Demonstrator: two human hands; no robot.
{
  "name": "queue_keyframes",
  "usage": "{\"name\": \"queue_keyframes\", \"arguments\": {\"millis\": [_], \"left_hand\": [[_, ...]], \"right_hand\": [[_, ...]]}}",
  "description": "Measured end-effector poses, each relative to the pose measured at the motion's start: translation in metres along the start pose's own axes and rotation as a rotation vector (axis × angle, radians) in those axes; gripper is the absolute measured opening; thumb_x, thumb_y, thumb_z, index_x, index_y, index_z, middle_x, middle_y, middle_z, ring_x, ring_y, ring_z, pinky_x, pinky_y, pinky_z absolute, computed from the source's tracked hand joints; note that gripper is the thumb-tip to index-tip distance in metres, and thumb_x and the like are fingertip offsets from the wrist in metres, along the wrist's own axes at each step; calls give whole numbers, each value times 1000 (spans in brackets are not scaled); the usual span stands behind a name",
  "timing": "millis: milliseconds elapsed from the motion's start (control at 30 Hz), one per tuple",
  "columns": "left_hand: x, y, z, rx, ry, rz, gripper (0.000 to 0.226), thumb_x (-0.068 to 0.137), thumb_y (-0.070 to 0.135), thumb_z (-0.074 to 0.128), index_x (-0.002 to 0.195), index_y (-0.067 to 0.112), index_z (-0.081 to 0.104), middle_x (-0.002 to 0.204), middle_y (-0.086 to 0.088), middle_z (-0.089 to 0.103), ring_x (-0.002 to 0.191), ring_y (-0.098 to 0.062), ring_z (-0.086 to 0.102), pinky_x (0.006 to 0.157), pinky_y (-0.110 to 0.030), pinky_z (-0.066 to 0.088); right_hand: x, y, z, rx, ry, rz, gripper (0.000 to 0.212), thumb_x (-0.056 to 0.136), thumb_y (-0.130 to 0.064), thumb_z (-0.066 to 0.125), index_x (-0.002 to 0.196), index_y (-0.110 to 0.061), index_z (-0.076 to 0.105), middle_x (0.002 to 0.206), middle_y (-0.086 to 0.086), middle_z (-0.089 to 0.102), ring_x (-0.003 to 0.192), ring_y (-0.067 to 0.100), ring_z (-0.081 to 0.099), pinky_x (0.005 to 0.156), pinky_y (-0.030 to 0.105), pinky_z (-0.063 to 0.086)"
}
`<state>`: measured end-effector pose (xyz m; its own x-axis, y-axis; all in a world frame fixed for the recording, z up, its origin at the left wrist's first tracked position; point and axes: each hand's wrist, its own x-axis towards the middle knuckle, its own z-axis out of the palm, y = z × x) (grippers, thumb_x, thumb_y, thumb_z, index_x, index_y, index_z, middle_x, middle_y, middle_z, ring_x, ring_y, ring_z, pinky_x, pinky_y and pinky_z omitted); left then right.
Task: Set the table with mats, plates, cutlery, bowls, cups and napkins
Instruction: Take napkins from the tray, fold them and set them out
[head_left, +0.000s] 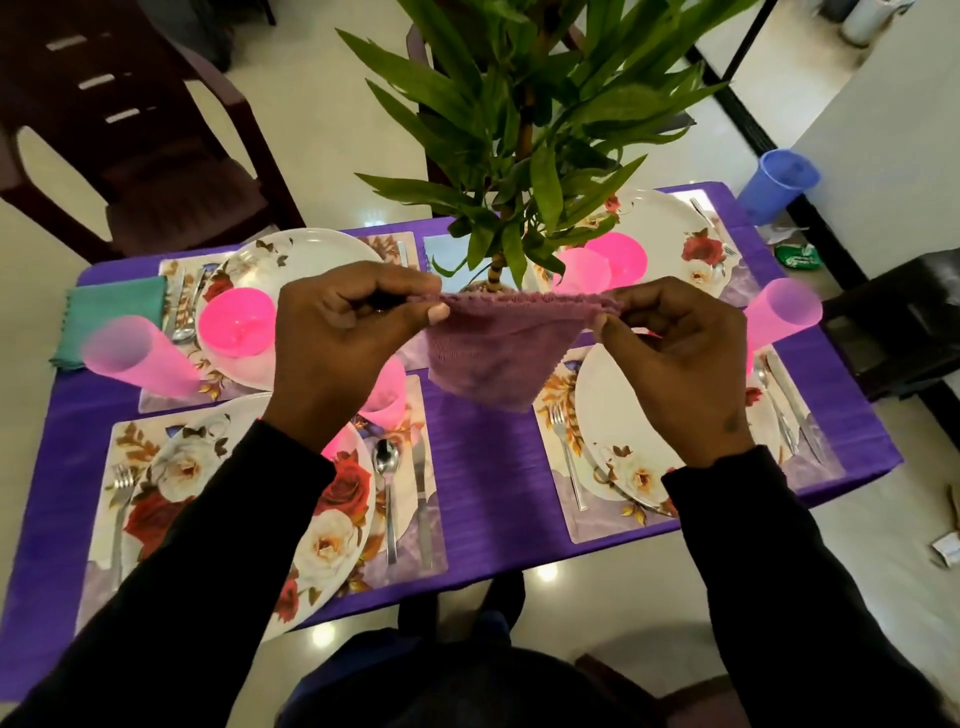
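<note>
From the head view, we hold a mauve knitted cloth napkin stretched in the air above the purple-covered desk, just in front of the leafy green potted plant. Our left hand pinches one top corner between thumb and fingers, and our right hand pinches the other, so each grip is clenched on the fabric. The napkin sags in a soft triangle between them. We judge it light, limp and not fragile. It should fold easily, and the corners and top hem look like the best places to hold. A teal folded napkin lies far left of the plant.
</note>
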<state>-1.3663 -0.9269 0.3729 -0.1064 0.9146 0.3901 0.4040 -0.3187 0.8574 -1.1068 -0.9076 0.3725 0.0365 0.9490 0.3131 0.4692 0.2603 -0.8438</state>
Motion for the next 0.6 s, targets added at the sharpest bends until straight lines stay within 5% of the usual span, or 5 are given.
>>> {"name": "queue_keyframes", "arguments": {"millis": [100, 200, 367, 467, 600], "left_hand": [[-20, -6, -7, 69, -70, 15, 19, 82, 15, 82, 99, 10, 77, 94, 0, 76, 84, -12, 73, 77, -31, 61], [-47, -17, -9, 39, -193, -155, 21, 75, 30, 88, 90, 17, 81, 80, 6, 77, 69, -15, 72, 63, -38, 61], [-83, -36, -7, 39, -587, -377, 11, 73, 14, 89, 79, 16, 81, 71, 9, 75, 65, -12, 72, 61, -21, 53], [-99, -54, -1, 117, -768, -465, 11, 76, 12, 87, 80, 20, 81, 73, 12, 76, 69, -8, 73, 68, -29, 59], [-115, -66, 10, 208, -856, -458, 17, 79, 9, 82, 81, 25, 80, 77, 16, 76, 72, -1, 71, 70, -27, 58]], "right_hand": [[-13, 6, 3, 102, -56, 33, 8, 84, -12, 76, 91, -14, 73, 87, -7, 74, 81, 13, 72, 72, 24, 58], [-30, 21, 3, 12, -183, 110, 12, 81, -7, 77, 83, -17, 71, 80, -12, 72, 77, 9, 70, 68, 20, 58], [-56, 48, 3, -217, -577, 210, 14, 81, -21, 79, 76, -24, 66, 70, -15, 67, 69, 7, 65, 63, 15, 51], [-68, 60, 10, -418, -867, 289, 18, 84, -40, 75, 78, -27, 64, 76, -14, 65, 72, 9, 62, 67, 20, 51], [-78, 70, 18, -469, -1035, 364, 21, 84, -41, 75, 73, -31, 60, 79, -13, 63, 77, 9, 59, 72, 23, 51]]}}
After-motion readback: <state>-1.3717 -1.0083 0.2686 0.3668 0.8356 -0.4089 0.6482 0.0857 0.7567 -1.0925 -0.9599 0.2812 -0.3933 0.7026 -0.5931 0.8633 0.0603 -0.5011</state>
